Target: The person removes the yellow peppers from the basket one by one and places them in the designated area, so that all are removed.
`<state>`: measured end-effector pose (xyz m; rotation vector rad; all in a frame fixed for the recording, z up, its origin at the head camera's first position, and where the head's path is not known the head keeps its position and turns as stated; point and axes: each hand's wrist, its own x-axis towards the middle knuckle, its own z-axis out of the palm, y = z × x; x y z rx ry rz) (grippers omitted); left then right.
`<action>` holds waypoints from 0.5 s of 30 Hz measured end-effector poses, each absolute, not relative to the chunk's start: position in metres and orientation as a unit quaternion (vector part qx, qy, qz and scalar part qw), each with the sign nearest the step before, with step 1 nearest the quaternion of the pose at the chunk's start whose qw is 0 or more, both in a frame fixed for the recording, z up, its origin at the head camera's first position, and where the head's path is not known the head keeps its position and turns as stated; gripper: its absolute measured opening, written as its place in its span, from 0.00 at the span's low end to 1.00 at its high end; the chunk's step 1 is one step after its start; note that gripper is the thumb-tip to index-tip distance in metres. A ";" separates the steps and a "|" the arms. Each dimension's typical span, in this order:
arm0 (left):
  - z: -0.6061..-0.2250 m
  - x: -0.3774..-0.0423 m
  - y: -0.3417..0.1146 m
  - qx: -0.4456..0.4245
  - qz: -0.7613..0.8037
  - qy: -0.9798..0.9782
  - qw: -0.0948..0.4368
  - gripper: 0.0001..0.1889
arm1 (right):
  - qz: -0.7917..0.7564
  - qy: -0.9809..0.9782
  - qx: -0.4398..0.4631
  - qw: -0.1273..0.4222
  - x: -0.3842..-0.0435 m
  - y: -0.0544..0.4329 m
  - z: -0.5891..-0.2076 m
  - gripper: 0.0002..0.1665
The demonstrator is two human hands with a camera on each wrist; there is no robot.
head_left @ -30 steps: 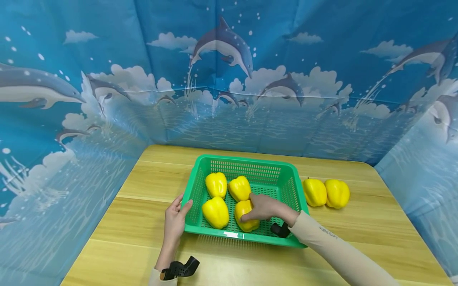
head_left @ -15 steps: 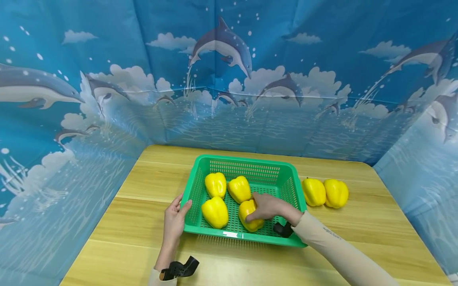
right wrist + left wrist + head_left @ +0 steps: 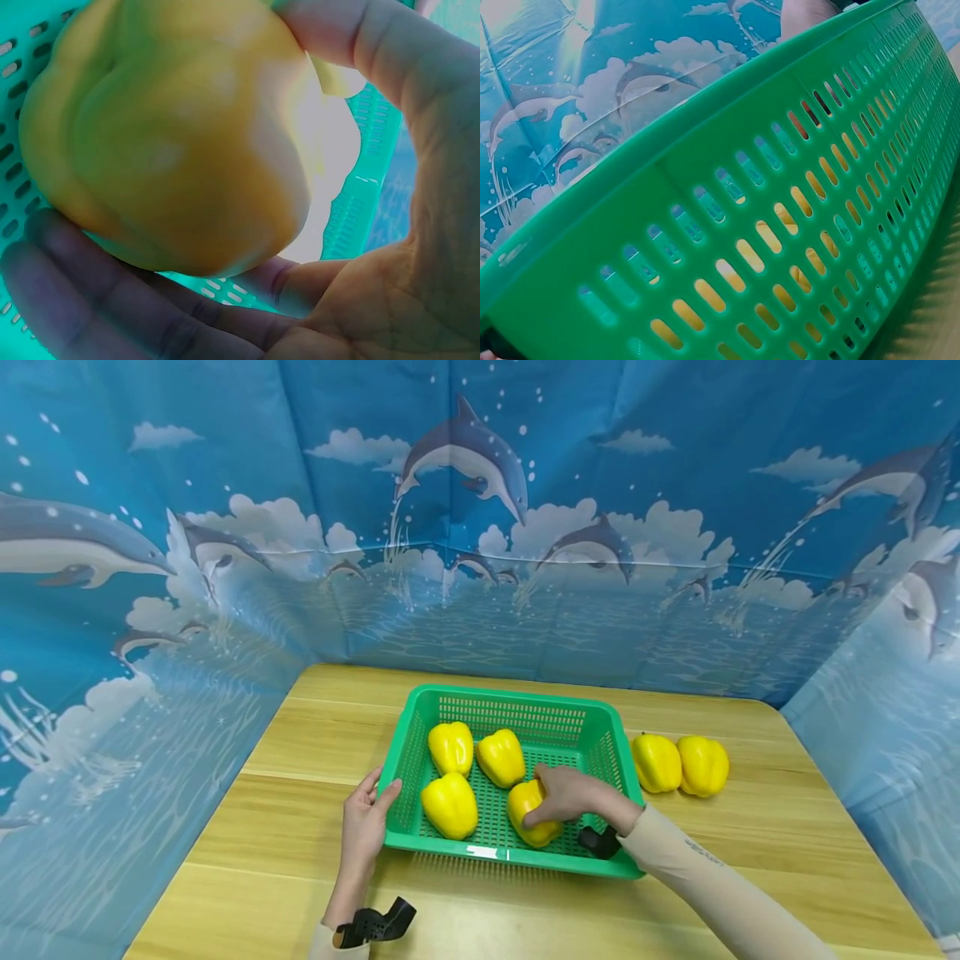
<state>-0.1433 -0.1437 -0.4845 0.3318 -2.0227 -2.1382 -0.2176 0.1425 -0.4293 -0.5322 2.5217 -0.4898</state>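
A green perforated basket [image 3: 517, 695] sits on the wooden table in the head view. My left hand [image 3: 364, 827] grips its left rim, thumb over the top edge. Inside, my right hand [image 3: 567, 795] holds a yellow bell pepper [image 3: 521, 806] near the front, low over the basket floor. In the right wrist view, thumb and fingers curve around this bell pepper [image 3: 165, 157]. Three more yellow bell peppers, one of them at front left [image 3: 450, 807], lie in the left and middle part of the basket. The basket's slotted front wall [image 3: 705, 165] fills the left wrist view.
Two yellow bell peppers, the outer one [image 3: 703, 766] and its neighbour [image 3: 657, 763], lie side by side just right of the basket. The wooden table [image 3: 262, 827] extends around it. A dolphin-printed curtain [image 3: 450, 610] hangs behind and at both sides.
My right hand has shifted the held bell pepper a little to the right inside the basket, away from the other peppers. My left hand keeps its grip on the rim.
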 end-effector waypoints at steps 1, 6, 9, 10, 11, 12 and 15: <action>-0.484 -0.143 -0.144 0.112 -0.719 -0.680 0.089 0.28 | -0.179 0.929 -0.198 0.256 -0.218 0.143 -0.429 0.46; -0.485 -0.144 -0.144 0.113 -0.724 -0.675 0.086 0.28 | -0.181 0.929 -0.201 0.254 -0.218 0.147 -0.427 0.44; -0.484 -0.144 -0.144 0.113 -0.724 -0.675 0.085 0.28 | -0.186 0.928 -0.199 0.253 -0.217 0.150 -0.426 0.43; -0.484 -0.144 -0.144 0.112 -0.725 -0.675 0.086 0.28 | -0.188 0.928 -0.198 0.252 -0.217 0.151 -0.425 0.42; -0.484 -0.144 -0.144 0.113 -0.724 -0.675 0.086 0.28 | -0.189 0.929 -0.197 0.252 -0.217 0.152 -0.425 0.42; -0.484 -0.144 -0.144 0.112 -0.724 -0.675 0.087 0.28 | -0.191 0.929 -0.196 0.251 -0.217 0.153 -0.424 0.42; -0.483 -0.143 -0.143 0.110 -0.722 -0.678 0.090 0.28 | -0.193 0.928 -0.198 0.248 -0.218 0.157 -0.422 0.43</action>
